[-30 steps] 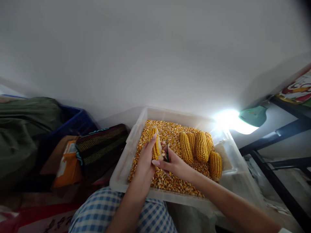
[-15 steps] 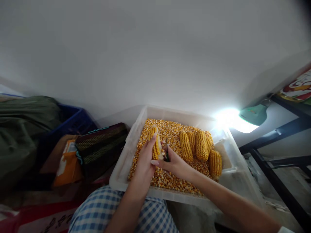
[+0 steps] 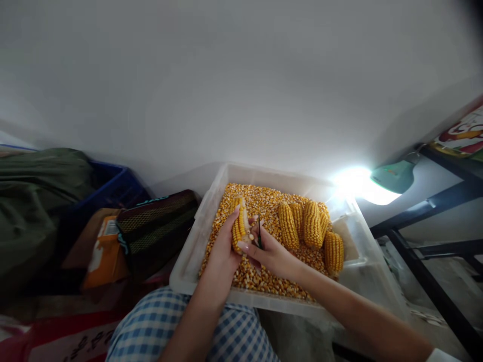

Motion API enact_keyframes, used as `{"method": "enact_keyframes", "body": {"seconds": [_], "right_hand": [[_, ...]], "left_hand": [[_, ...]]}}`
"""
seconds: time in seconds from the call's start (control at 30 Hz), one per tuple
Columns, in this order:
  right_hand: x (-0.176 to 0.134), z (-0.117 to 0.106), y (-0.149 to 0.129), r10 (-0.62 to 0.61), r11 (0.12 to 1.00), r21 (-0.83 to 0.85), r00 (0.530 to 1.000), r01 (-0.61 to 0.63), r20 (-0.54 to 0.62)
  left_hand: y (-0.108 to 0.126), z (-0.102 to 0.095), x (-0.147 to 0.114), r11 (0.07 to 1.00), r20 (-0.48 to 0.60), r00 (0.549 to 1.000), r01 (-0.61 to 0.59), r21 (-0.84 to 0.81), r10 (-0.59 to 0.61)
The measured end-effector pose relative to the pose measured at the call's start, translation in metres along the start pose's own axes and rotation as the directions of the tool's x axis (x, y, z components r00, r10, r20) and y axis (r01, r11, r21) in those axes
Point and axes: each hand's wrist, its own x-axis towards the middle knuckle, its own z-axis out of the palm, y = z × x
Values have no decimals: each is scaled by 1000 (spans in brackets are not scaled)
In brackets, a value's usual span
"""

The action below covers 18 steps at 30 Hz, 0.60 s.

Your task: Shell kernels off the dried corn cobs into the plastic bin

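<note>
My left hand (image 3: 225, 241) is closed around a corn cob (image 3: 239, 229), tilted upright, with kernels stripped from its right side. Close against the cob's lower right is my right hand (image 3: 269, 253), fingers curled round a thin dark tool with a green handle (image 3: 259, 239); its kind is hard to make out. The right thumb touches the cob near its lower end. Loose corn kernels (image 3: 260, 193) cover the floor of a translucent plastic bin (image 3: 184, 266) below both hands. Several whole corn cobs (image 3: 289, 226) lie on the kernels to the right.
A lit lamp (image 3: 392, 178) hangs at the right beside a dark metal rack (image 3: 418, 276). On the left are a black mesh bag (image 3: 158, 226), an orange carton (image 3: 103, 256) and a blue crate (image 3: 113, 186). A pale wall (image 3: 226, 85) rises behind the bin.
The cob in my left hand has turned slightly and shifted a little down and left. My right thumb has moved up along its lower end. The other cobs stay put.
</note>
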Motion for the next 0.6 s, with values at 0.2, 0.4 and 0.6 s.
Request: {"method": "enact_keyframes", "body": {"seconds": [0.2, 0.4, 0.6], "right_hand": [[1, -10, 5, -62, 937, -349, 974, -19, -218], [2, -22, -1, -194, 729, -681, 935, -66, -297], [2, -22, -1, -183, 641, -760, 942, -101, -280]], "left_hand": [[2, -1, 1, 999, -20, 999, -47, -15, 47], [8, -1, -1, 991, -72, 988, -136, 4, 136], [15, 2, -7, 971, -65, 971, -225, 83, 231]]}}
